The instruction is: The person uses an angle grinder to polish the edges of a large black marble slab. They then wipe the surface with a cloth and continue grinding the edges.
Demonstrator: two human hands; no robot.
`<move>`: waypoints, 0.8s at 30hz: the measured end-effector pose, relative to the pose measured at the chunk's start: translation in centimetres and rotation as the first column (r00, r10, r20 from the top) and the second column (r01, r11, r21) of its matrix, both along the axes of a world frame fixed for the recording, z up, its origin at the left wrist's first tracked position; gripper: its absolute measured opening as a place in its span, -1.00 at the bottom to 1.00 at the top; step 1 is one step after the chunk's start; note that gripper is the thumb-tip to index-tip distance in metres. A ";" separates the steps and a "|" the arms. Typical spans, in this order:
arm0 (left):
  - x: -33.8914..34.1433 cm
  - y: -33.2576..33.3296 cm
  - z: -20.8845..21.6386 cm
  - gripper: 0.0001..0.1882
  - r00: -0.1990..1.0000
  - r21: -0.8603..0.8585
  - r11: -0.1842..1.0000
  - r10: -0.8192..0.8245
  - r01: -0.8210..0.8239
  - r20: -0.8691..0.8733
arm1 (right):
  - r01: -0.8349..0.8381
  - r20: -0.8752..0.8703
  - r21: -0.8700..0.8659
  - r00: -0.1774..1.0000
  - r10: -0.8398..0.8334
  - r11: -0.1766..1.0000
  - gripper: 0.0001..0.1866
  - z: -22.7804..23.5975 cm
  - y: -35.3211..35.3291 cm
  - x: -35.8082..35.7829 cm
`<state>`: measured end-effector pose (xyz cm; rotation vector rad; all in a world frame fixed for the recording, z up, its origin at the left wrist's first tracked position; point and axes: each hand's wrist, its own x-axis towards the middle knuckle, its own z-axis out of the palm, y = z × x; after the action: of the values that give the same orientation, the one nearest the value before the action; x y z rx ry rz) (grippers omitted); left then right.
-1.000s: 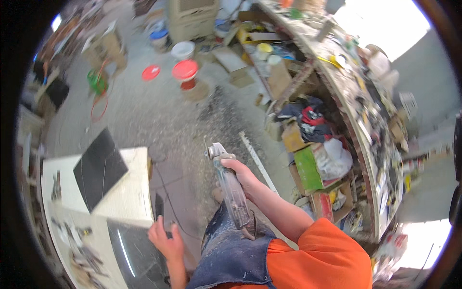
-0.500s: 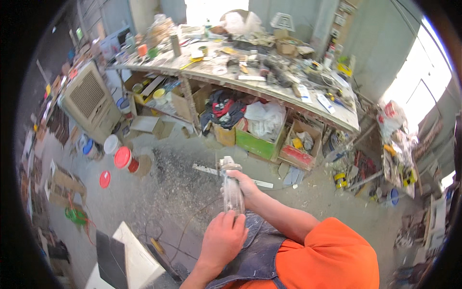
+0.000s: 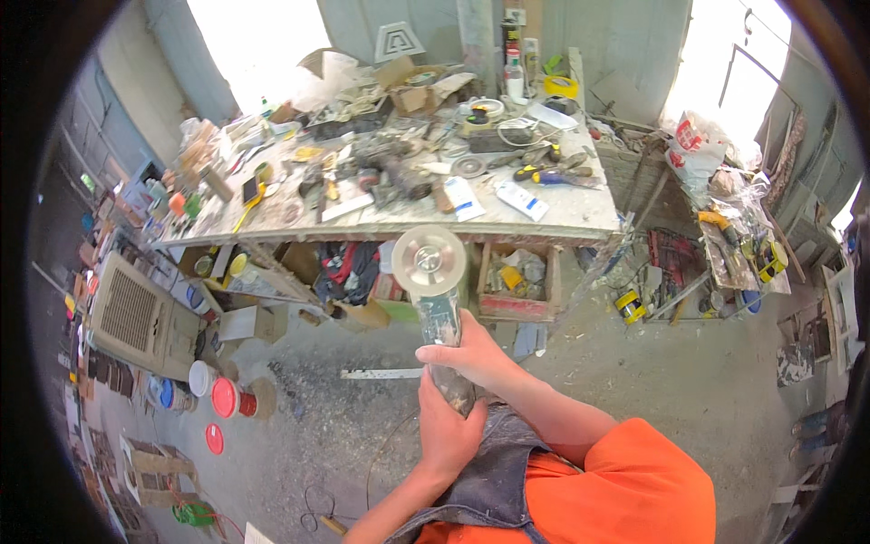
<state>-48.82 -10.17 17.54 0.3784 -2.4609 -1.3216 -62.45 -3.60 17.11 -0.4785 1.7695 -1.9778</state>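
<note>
1. The right hand [image 3: 476, 349] is wrapping around the middle of a dusty, dark-green and grey angle grinder [image 3: 442, 319], its fingers curling around the far side and its thumb lying across the body.
2. The left hand [image 3: 449, 433] is clasping the grinder's lower end, just below the right hand, with its fingers bending closely around the casing.
3. The grinder is pointing away from the person, in front of a dark blue, dust-marked apron [image 3: 494, 467]; its round, silvery metal disc [image 3: 429, 261] is facing up toward the head camera and covering part of the counter's front edge from this view.
4. Beyond it, a long, pale, cluttered counter [image 3: 584, 216] is carrying two white tubes with blue markings [image 3: 521, 200], hand tools with yellow and blue handles [image 3: 544, 174] and a yellow tape roll [image 3: 561, 86].
5. Under the counter, an open-topped cardboard box with a reddish front [image 3: 517, 308] is standing near dark and red cloth [image 3: 349, 270].
6. On the grey concrete floor [image 3: 616, 385], a long white strip [image 3: 381, 374] is lying flat, and a red-lidded bucket [image 3: 227, 397] is standing beside a white bucket [image 3: 202, 378].
</note>
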 end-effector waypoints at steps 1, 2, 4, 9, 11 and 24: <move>-2.2 0.7 -0.2 -0.06 0.997 -0.188 0.982 -0.007 -0.006 -0.071 | 0.007 0.026 -0.004 1.000 -0.007 1.000 -0.19 -0.1 0.9 -2.2; -4.1 1.3 -0.1 -0.04 0.997 -0.174 0.985 -0.032 0.018 -0.073 | 0.012 0.053 -0.010 0.999 -0.012 1.000 -0.18 -0.6 1.8 -4.3; -7.5 2.5 0.2 -0.05 0.977 0.045 0.977 -0.209 0.207 0.047 | 0.048 0.093 0.111 0.994 -0.058 0.993 -0.14 -0.7 4.9 -9.1; -10.7 1.3 -1.7 -0.23 0.932 -0.184 0.914 -0.360 0.361 0.037 | 0.119 -0.079 0.468 0.993 -0.093 0.876 0.00 0.6 15.0 -19.6; -9.9 -0.7 -3.3 -0.27 0.977 -0.137 0.969 -0.196 0.205 0.079 | 0.154 -0.225 0.681 0.974 0.005 0.716 -0.10 2.7 18.5 -23.0; 7.7 -5.3 -12.8 -0.38 0.690 -0.183 0.778 0.620 -0.601 0.374 | 0.031 -0.338 0.827 0.826 0.451 0.562 -0.21 3.2 23.1 -38.0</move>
<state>-41.07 -15.51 4.78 1.4660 -2.3125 -0.9458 -100.43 19.50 20.36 -0.8948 2.5383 -0.6776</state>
